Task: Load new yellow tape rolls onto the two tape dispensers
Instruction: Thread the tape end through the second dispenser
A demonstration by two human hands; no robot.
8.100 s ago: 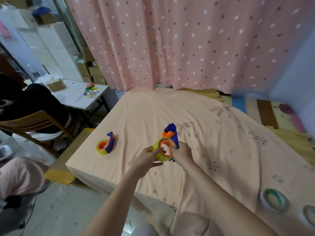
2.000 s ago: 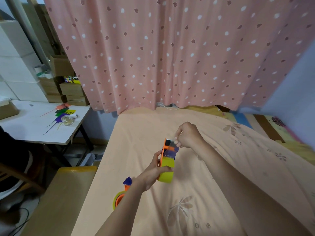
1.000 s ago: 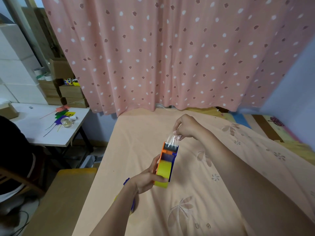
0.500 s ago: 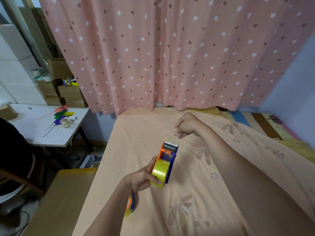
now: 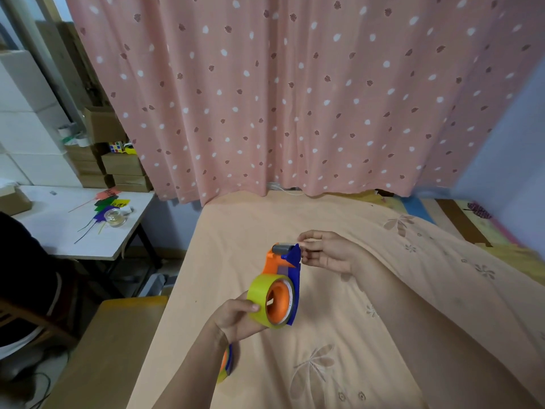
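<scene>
An orange and blue tape dispenser (image 5: 273,263) with a yellow tape roll (image 5: 257,294) on its orange hub is held up above the bed. My left hand (image 5: 233,320) grips the roll from below and the left. My right hand (image 5: 330,253) is at the dispenser's top end, fingers apart, fingertips right beside the blue blade guard (image 5: 290,252) and grey roller. I cannot tell if they touch it. The second dispenser (image 5: 226,366), also orange, blue and yellow, lies on the bed, mostly hidden behind my left forearm.
The peach flowered bedsheet (image 5: 324,355) covers the bed. A pink dotted curtain (image 5: 295,98) hangs behind it. Left of the bed are a brown bench (image 5: 106,349), a white table (image 5: 59,234) with small items, stacked cardboard boxes (image 5: 124,166), and a seated person in black (image 5: 17,261).
My right hand pulled a strip of tape up from the dispenser, let go, and came back down beside the blade end with its fingers apart. My left hand turned the dispenser so the hub faces me.
</scene>
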